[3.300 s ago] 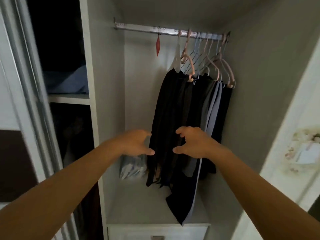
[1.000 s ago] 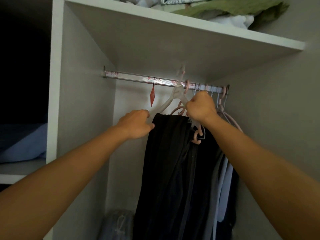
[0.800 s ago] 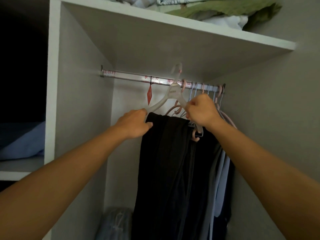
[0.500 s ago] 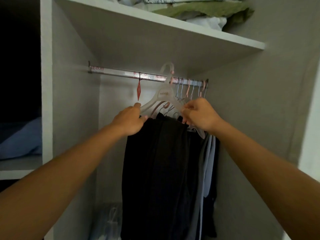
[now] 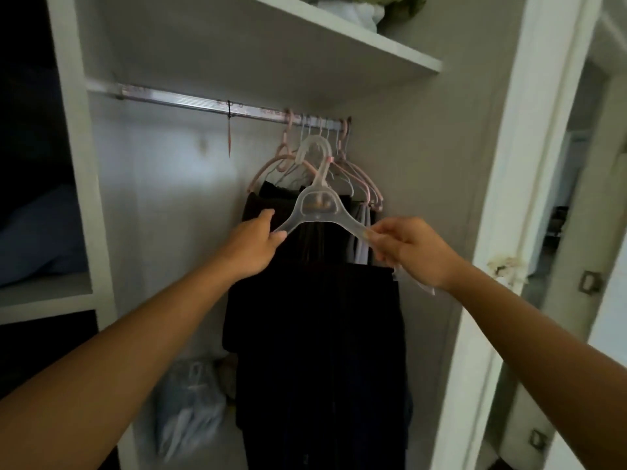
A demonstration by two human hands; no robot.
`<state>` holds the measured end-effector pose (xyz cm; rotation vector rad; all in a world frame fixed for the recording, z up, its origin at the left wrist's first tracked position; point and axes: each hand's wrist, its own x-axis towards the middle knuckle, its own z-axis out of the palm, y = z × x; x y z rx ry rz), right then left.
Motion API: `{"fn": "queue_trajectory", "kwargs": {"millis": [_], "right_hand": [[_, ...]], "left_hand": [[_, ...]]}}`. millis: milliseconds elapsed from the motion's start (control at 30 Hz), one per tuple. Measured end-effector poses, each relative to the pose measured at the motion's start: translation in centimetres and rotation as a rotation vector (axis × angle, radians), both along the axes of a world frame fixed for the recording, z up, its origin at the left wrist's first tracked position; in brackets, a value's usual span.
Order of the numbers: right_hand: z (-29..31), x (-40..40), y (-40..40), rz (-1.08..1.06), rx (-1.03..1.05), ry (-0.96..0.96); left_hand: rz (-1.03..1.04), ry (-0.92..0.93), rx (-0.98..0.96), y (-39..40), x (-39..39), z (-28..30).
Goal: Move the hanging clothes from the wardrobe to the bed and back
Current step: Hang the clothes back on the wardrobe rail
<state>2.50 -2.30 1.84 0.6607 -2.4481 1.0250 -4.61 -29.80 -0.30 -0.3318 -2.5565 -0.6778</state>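
Right now both hands hold a clear plastic hanger (image 5: 317,212) in front of the open wardrobe (image 5: 529,137), its hook clear of the rail (image 5: 190,100) and level with the hangers behind it. The left hand (image 5: 252,247) pinches the hanger's left arm between thumb and fingers, so that grip is closed on the hanger; the right hand (image 5: 412,251) pinches the right arm in the same way, with the hanger's tip sticking out below the wrist. A black garment (image 5: 315,334) hangs straight down from this hanger, long and dark, in front of the other clothes. Behind it, a bunch of pink hangers (image 5: 359,178) is crowded at the right end of the rail, carrying dark and pale grey clothes (image 5: 361,239). A small red tag (image 5: 230,137) dangles from the middle of the rail. On the wardrobe floor, left of the black garment, lies a pale plastic bag (image 5: 190,408). Folded bedding (image 5: 359,8) sits on the shelf (image 5: 356,39) above the rail, and a blue bundle (image 5: 40,235) lies in the dark compartment at the left.
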Motion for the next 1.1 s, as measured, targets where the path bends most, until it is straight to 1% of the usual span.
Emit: {"fn": "queue_trajectory", "kwargs": {"millis": [67,200,300,433,600,700,833,933,1033,1100], "right_hand": [[-0.3,2.2,1.7,-0.033,-0.011,0.034],[-1.1,6.5,5.7,-0.115,-0.037,0.054],[-1.9,9.5,8.9,-0.167,-0.073,0.024],[-3.0,14.1,13.4,-0.246,-0.085,-0.015],[-4.8,20.7,19.2,-0.378,-0.087,-0.053],[-5.4,25.1,22.8,-0.475,-0.081,-0.093],[-6.0,30.9,27.5,-0.678,-0.009,-0.130],[-7.2,35.6,31.1,-0.878,0.115,-0.106],[-8.8,40.2,33.9,-1.043,0.186,-0.049],[-10.0,43.3,35.5,-1.125,0.223,0.014]], "left_hand": [[-0.082,0.006,-0.003,1.7,0.3,-0.9],[-0.153,0.154,-0.003,5.4,1.3,-1.6],[-0.217,0.218,0.006,8.8,2.6,-2.0],[-0.314,0.214,0.009,14.4,5.0,-2.7],[-0.409,0.213,-0.023,22.3,8.7,-5.4],[-0.469,0.168,-0.006,27.7,11.8,-6.9],[-0.551,0.194,0.009,34.6,16.8,-7.9],[-0.617,0.207,0.035,39.2,21.3,-8.1],[-0.691,0.233,0.138,43.3,25.6,-8.6],[-0.749,0.209,0.220,46.2,28.6,-9.4]]}}
